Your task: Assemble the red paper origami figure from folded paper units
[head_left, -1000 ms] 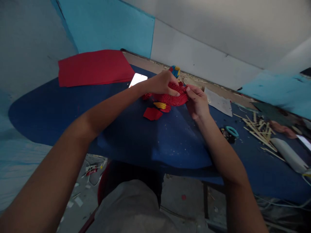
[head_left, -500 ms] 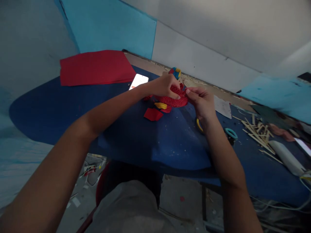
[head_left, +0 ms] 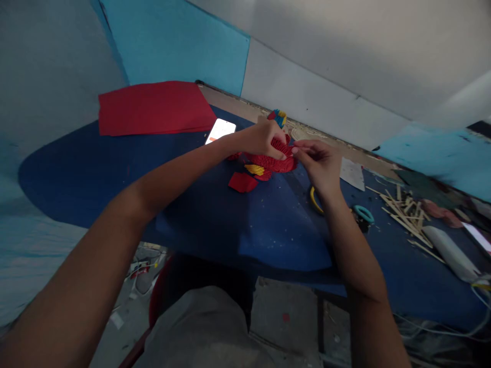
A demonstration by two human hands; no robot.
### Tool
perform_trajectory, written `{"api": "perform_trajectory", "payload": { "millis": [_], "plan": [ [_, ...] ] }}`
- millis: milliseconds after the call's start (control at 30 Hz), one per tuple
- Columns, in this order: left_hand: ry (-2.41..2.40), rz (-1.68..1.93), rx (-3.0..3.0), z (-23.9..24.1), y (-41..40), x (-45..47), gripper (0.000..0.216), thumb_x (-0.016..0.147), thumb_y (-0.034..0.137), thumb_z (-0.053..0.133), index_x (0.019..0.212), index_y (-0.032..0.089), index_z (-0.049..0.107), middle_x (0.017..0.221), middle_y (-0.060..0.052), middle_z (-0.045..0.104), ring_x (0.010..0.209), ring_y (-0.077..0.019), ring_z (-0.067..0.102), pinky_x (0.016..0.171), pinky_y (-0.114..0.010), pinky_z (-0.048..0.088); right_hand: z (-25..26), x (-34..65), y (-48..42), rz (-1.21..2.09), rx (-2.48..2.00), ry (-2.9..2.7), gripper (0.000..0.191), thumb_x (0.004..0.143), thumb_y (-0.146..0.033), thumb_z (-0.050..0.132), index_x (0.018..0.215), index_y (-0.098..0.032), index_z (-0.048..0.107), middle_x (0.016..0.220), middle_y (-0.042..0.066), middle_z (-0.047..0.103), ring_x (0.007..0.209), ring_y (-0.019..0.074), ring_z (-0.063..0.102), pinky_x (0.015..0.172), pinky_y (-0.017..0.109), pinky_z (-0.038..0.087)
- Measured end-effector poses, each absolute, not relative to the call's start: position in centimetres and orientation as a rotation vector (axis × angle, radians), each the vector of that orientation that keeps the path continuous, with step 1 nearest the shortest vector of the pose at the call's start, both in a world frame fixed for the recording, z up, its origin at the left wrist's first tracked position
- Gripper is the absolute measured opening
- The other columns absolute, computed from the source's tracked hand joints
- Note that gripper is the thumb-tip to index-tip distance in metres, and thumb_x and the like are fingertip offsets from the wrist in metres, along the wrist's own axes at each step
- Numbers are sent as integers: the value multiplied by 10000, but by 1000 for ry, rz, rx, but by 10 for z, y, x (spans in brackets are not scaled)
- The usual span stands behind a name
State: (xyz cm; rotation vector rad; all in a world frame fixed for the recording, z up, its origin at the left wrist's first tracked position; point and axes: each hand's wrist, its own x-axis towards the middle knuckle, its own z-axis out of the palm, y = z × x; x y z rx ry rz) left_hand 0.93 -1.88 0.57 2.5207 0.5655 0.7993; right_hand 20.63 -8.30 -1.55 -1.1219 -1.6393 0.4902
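A red ridged paper model point(head_left: 276, 161) with a yellow part point(head_left: 254, 169) rests on the dark blue table cover point(head_left: 115, 174). My left hand point(head_left: 264, 138) lies over its top, fingers curled down and gripping it. My right hand point(head_left: 321, 164) is at its right end, thumb and fingers pinched together against the red edge; whether a small piece sits in the pinch I cannot make out. A loose red paper piece point(head_left: 242, 182) lies just in front of the model. A blue, yellow and red folded piece point(head_left: 279, 116) stands behind it.
A red sheet point(head_left: 153, 107) and a lit phone point(head_left: 220, 130) lie at the back left. To the right are a yellow ring point(head_left: 313, 200), a teal ring point(head_left: 363, 213), wooden sticks point(head_left: 406, 217), a white tube point(head_left: 448, 248), a paper sheet point(head_left: 352, 174) and cables point(head_left: 441, 322).
My right hand has shifted up and left along the model's right end, fingers now pinched at its top edge. A yellow ring it had covered shows. The left hand keeps its hold.
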Motion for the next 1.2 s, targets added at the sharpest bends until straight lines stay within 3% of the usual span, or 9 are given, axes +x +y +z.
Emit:
{"api": "perform_trajectory", "payload": {
  "millis": [133, 333, 600, 733, 933, 1033, 1200],
  "plan": [
    [579, 809, 2500, 6, -19, 10, 188, 731, 301, 695, 675, 122, 711, 567, -3, 543, 637, -160, 521, 646, -311, 399, -11, 204, -92, 262, -1153, -1758, 141, 767, -354, 763, 883, -273, 763, 870, 7, 762, 858, 215, 711, 857, 399, 567],
    [574, 654, 2472, 8, -17, 5, 294, 686, 310, 798, 856, 78, 740, 738, -62, 697, 695, -152, 491, 668, -325, 380, -22, 205, -81, 429, -1095, -1633, 219, 713, -450, 800, 809, -262, 741, 762, -4, 740, 717, 181, 696, 735, 371, 590],
    [570, 746, 2565, 7, -13, 6, 166, 748, 269, 750, 777, 110, 710, 630, -24, 642, 706, -135, 416, 732, -342, 370, -24, 206, -74, 502, -1080, -1622, 227, 689, -421, 817, 838, -274, 730, 799, -3, 740, 778, 184, 703, 771, 367, 583],
    [544, 715, 2502, 10, -18, 9, 152, 764, 218, 748, 767, 75, 698, 621, -18, 594, 695, -122, 418, 718, -312, 351, -28, 210, -72, 583, -1096, -1621, 284, 735, -462, 775, 918, -256, 705, 763, -5, 730, 679, 172, 686, 678, 351, 579],
    [616, 708, 2439, 10, -20, 11, 185, 765, 187, 757, 761, 18, 682, 582, 36, 461, 643, -75, 368, 664, -256, 261, -20, 203, -88, 184, -1108, -1813, 298, 787, -424, 742, 1015, -245, 671, 898, 24, 738, 858, 211, 723, 810, 382, 579],
    [602, 696, 2458, 12, -18, 10, 177, 769, 173, 757, 772, 13, 683, 597, 32, 482, 649, -75, 369, 656, -254, 249, -18, 202, -90, 105, -1106, -1849, 261, 792, -388, 738, 1011, -259, 680, 911, 22, 737, 882, 221, 721, 823, 392, 578],
    [589, 709, 2475, 12, -12, 8, 220, 690, 181, 818, 778, 41, 673, 619, 19, 535, 680, -93, 386, 662, -257, 276, -24, 210, -76, 328, -1087, -1720, 289, 761, -445, 758, 970, -255, 700, 836, 15, 732, 764, 187, 700, 707, 355, 581]
  ]
}}
